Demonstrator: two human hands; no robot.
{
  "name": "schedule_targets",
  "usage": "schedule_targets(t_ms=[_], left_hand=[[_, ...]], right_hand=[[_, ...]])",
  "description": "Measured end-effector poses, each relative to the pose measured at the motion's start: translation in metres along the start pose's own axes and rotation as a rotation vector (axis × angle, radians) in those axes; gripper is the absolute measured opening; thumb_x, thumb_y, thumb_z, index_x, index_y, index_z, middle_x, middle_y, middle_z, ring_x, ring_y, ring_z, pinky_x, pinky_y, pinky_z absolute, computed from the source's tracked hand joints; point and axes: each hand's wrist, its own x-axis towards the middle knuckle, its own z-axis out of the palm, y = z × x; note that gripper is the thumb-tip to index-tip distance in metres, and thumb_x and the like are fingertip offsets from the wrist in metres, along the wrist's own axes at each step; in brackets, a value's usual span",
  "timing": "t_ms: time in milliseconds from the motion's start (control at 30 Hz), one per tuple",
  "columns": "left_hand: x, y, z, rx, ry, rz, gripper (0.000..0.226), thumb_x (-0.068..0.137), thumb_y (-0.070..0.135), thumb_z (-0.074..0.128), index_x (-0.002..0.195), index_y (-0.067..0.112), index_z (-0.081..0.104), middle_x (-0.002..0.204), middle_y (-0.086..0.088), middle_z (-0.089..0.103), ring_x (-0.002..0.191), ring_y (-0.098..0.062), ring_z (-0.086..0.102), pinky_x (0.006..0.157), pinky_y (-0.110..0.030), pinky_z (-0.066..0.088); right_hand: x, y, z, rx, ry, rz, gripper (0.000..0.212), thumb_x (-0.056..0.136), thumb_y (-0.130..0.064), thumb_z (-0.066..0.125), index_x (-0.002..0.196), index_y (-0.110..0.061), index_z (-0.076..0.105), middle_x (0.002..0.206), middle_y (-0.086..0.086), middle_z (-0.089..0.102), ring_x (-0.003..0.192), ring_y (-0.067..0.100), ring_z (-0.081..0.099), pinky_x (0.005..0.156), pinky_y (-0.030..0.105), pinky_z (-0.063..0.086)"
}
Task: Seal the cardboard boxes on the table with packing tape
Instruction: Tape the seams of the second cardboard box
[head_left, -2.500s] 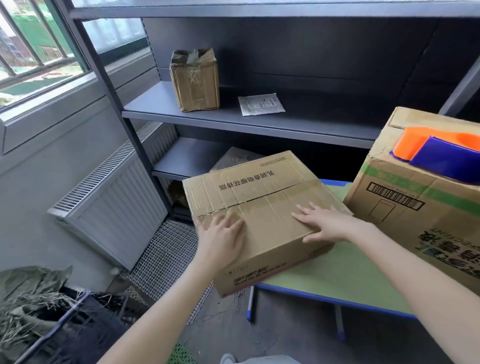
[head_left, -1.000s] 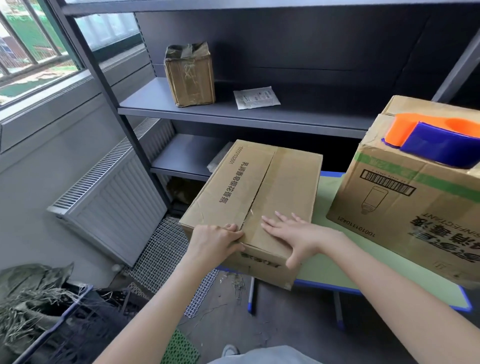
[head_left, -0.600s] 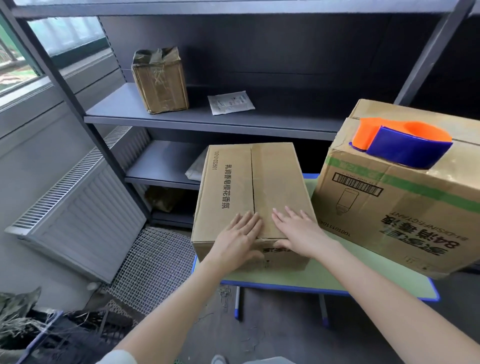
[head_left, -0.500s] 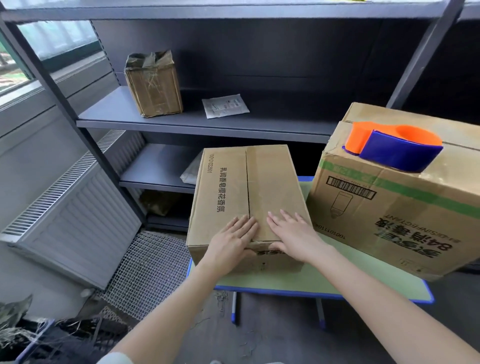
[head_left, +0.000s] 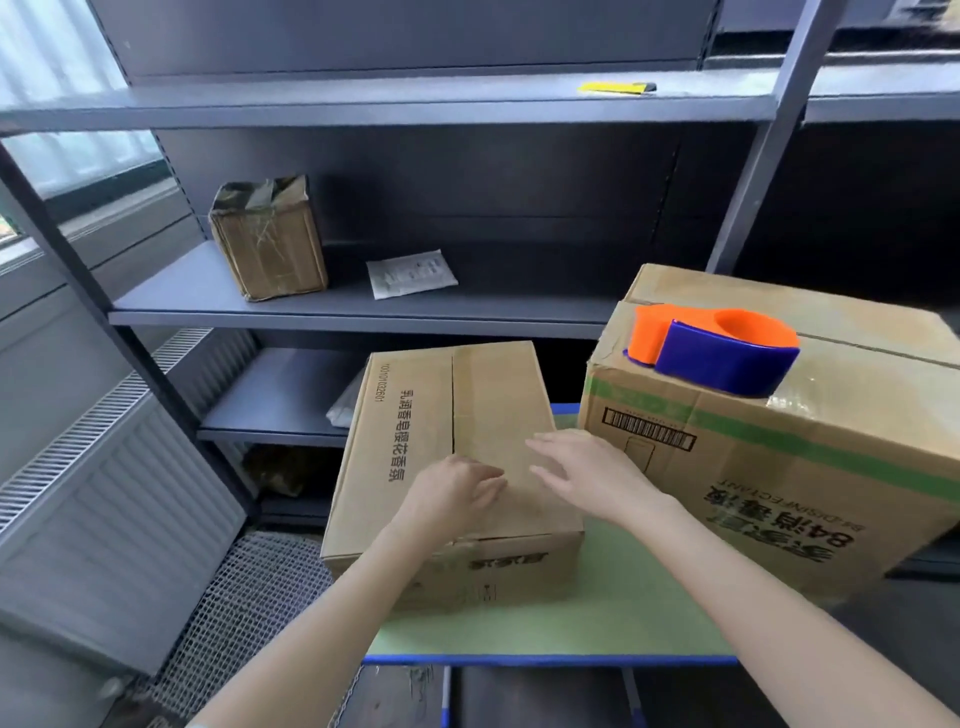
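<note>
Blurrily, left hand (head_left: 451, 496), right hand (head_left: 589, 474) over small box (head_left: 498, 384), fingers loose, seam (head_left: 453, 400) part-hidden.

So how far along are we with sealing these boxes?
Done: the smaller box sits on the table with its flaps closed. In hand: the left hand rests on its top beside the centre seam, the right hand is open over it. Left: that seam shows no tape, and the tape dispenser sits untouched on the larger box, whose seal I cannot judge.
</note>
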Motion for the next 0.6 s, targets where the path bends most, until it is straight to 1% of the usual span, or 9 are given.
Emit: schedule_targets(t_ms=[100,200,233,267,300,367,433,500,600], left_hand=[[0.037,0.029,-0.006,-0.217,0.087,-0.091,0.031,0.097,0.029,0.047,0.122,0.021,0.063,0.117,0.004,0.067,0.095,-0.019,0.064,0.077,-0.021,0.046],[0.074,0.065,-0.016,-0.286,0.213,-0.009,0.03,0.096,0.019,0.049,0.123,0.016,0.062,0.118,0.0,0.066,0.107,-0.019,0.06,0.087,-0.025,0.044],[0.085,0.076,-0.021,-0.301,0.248,0.025,0.03,0.096,0.016,0.049,0.122,0.014,0.063,0.117,-0.001,0.067,0.107,-0.018,0.059,0.087,-0.025,0.044],[0.096,0.084,-0.023,-0.312,0.27,0.06,0.03,0.095,0.014,0.05,0.122,0.014,0.063,0.115,-0.001,0.067,0.105,-0.017,0.059,0.085,-0.025,0.044],[0.108,0.092,-0.023,-0.317,0.272,0.083,0.032,0.095,0.015,0.049,0.124,0.014,0.062,0.116,0.0,0.067,0.107,-0.017,0.058,0.086,-0.026,0.045],[0.128,0.102,-0.021,-0.352,0.242,0.064,0.034,0.097,0.018,0.048,0.129,0.014,0.057,0.124,0.001,0.063,0.116,-0.015,0.054,0.096,-0.03,0.046],[0.141,0.109,-0.019,-0.404,0.213,0.035,0.036,0.098,0.018,0.047,0.133,0.013,0.053,0.129,-0.001,0.059,0.122,-0.016,0.051,0.101,-0.033,0.044],[0.148,0.117,-0.02,-0.473,0.168,0.003,0.038,0.099,0.015,0.045,0.137,0.012,0.048,0.132,-0.003,0.056,0.123,-0.017,0.05,0.099,-0.03,0.043],[0.157,0.123,-0.021,-0.56,0.105,-0.029,0.043,0.098,0.006,0.04,0.141,0.011,0.041,0.136,-0.005,0.051,0.126,-0.02,0.047,0.098,-0.029,0.041]], right_hand=[[-0.007,0.022,-0.038,-0.038,0.296,0.008,0.036,0.097,-0.025,0.046,0.13,-0.015,0.055,0.125,0.001,0.06,0.118,0.019,0.048,0.095,0.031,0.042],[-0.014,0.041,-0.066,-0.136,0.593,0.039,0.022,0.088,-0.01,0.059,0.108,-0.008,0.069,0.104,0.007,0.068,0.101,0.023,0.058,0.087,0.034,0.049],[-0.016,0.048,-0.072,-0.185,0.672,0.056,0.019,0.084,-0.007,0.064,0.102,-0.006,0.071,0.098,0.009,0.068,0.097,0.025,0.06,0.084,0.037,0.051],[-0.017,0.055,-0.077,-0.237,0.736,0.085,0.02,0.081,-0.005,0.067,0.1,-0.004,0.071,0.095,0.011,0.068,0.094,0.028,0.061,0.082,0.039,0.051],[-0.019,0.064,-0.082,-0.281,0.775,0.133,0.024,0.079,-0.006,0.069,0.103,-0.003,0.07,0.096,0.013,0.068,0.095,0.03,0.061,0.083,0.041,0.05],[-0.021,0.077,-0.089,-0.306,0.728,0.292,0.04,0.084,-0.018,0.067,0.12,-0.004,0.06,0.113,0.015,0.062,0.108,0.033,0.055,0.092,0.043,0.044],[-0.023,0.088,-0.092,-0.316,0.584,0.46,0.054,0.089,-0.036,0.059,0.134,-0.009,0.044,0.128,0.012,0.054,0.119,0.029,0.048,0.102,0.039,0.036],[-0.023,0.096,-0.092,-0.346,0.507,0.492,0.057,0.089,-0.047,0.054,0.132,-0.012,0.041,0.126,0.007,0.057,0.117,0.025,0.051,0.101,0.035,0.036],[-0.021,0.102,-0.096,-0.357,0.468,0.443,0.056,0.085,-0.05,0.06,0.125,-0.013,0.045,0.12,0.004,0.06,0.111,0.023,0.056,0.097,0.033,0.04]])
